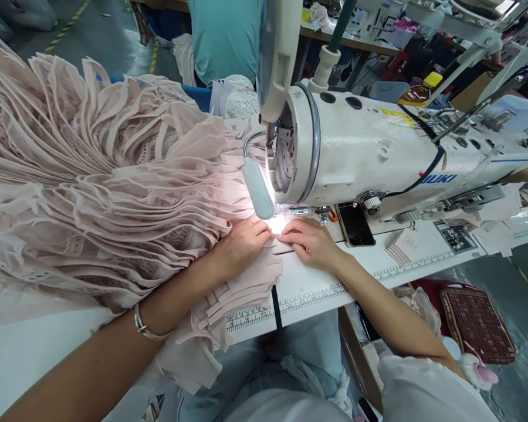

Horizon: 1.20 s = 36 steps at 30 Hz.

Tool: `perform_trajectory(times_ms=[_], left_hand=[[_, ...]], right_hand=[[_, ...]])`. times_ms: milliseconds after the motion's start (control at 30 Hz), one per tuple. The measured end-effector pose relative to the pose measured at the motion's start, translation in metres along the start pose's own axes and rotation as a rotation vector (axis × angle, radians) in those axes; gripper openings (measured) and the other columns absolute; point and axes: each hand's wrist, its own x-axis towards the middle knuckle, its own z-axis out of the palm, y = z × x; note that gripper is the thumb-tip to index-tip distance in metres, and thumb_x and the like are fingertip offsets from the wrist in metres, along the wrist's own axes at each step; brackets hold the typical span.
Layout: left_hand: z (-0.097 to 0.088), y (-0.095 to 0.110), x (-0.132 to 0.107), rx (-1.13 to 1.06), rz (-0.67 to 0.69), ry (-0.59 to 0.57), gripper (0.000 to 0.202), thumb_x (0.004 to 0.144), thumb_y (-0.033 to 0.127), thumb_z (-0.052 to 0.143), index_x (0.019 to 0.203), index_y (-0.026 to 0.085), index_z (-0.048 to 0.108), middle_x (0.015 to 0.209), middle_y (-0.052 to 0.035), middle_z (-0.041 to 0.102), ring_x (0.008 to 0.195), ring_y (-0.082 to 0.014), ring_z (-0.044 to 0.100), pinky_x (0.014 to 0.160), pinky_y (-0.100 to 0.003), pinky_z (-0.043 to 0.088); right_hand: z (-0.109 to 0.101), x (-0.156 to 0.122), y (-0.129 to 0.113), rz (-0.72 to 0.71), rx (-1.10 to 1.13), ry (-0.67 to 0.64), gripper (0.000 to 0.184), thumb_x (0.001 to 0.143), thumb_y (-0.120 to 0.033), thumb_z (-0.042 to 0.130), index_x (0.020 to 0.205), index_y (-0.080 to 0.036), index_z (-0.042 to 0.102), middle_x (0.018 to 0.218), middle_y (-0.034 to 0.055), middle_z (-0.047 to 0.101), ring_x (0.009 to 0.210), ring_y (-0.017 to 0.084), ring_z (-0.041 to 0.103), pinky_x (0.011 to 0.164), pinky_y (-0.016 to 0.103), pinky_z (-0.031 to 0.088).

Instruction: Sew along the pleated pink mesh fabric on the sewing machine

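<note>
Under the head of a white sewing machine (347, 146), my left hand (244, 247) is closed, with its fingertips pinching the edge of a pale pink fabric piece (278, 225). Facing it from the right, my right hand (313, 242) pinches the same piece, fingertips nearly meeting those of the left. A small lamp (259, 189) lights this spot brightly; the needle is hidden behind it. Beside and beneath my left forearm lie cut fabric strips (242, 290). A large heap of pale pink lace-trimmed fabric pieces (114, 170) rises to the left of my left hand.
A black phone (355, 225) lies right of my right hand, near a stack of paper tags (407, 246). A ruler tape (308, 299) runs along the table's front edge. A yellow-capped bottle (422, 89) stands behind the machine. Someone in a teal top (223, 41) is ahead.
</note>
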Motion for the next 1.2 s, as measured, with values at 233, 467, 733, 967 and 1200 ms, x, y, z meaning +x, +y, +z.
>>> perform_trajectory(times_ms=[233, 467, 733, 967, 1200], left_hand=[[-0.005, 0.001, -0.002, 0.018, -0.062, -0.079, 0.031, 0.100, 0.010, 0.035, 0.112, 0.014, 0.063, 0.120, -0.0131, 0.066, 0.107, -0.0232, 0.063, 0.088, -0.036, 0.052], [-0.004, 0.002, 0.000, 0.014, -0.096, -0.142, 0.034, 0.099, 0.007, 0.031, 0.111, 0.014, 0.062, 0.120, -0.0136, 0.064, 0.111, -0.0246, 0.062, 0.087, -0.037, 0.053], [-0.004, 0.004, 0.004, -0.026, -0.188, -0.159, 0.037, 0.099, 0.008, 0.028, 0.113, 0.015, 0.061, 0.124, -0.0142, 0.063, 0.114, -0.0253, 0.060, 0.093, -0.040, 0.051], [0.005, 0.005, 0.003, -0.025, -0.279, -0.141, 0.041, 0.099, 0.009, 0.027, 0.120, 0.018, 0.060, 0.126, -0.0119, 0.063, 0.118, -0.0241, 0.058, 0.099, -0.040, 0.046], [0.002, 0.008, 0.003, 0.168, -0.191, -0.044, 0.030, 0.101, 0.015, 0.035, 0.107, 0.016, 0.064, 0.112, -0.0124, 0.066, 0.108, -0.0255, 0.058, 0.083, -0.036, 0.047]], right_hand=[[0.002, -0.006, 0.002, 0.041, -0.102, -0.071, 0.040, 0.092, -0.007, 0.047, 0.109, -0.028, 0.076, 0.115, 0.0037, 0.072, 0.106, 0.019, 0.062, 0.085, 0.032, 0.052], [0.002, -0.008, 0.003, 0.027, -0.138, -0.068, 0.042, 0.093, -0.007, 0.047, 0.114, -0.028, 0.075, 0.115, 0.0015, 0.075, 0.115, 0.020, 0.062, 0.083, 0.032, 0.054], [0.004, -0.003, 0.000, 0.060, -0.167, -0.053, 0.043, 0.091, -0.005, 0.047, 0.116, -0.028, 0.073, 0.117, 0.0019, 0.074, 0.113, 0.020, 0.062, 0.092, 0.035, 0.052], [0.003, 0.003, -0.005, 0.180, -0.192, -0.152, 0.052, 0.086, 0.000, 0.045, 0.122, -0.029, 0.069, 0.129, 0.0011, 0.069, 0.112, 0.020, 0.063, 0.102, 0.039, 0.047], [0.002, 0.010, -0.009, 0.290, -0.208, -0.291, 0.056, 0.087, -0.003, 0.042, 0.132, -0.028, 0.063, 0.139, 0.0035, 0.063, 0.113, 0.024, 0.063, 0.109, 0.048, 0.043]])
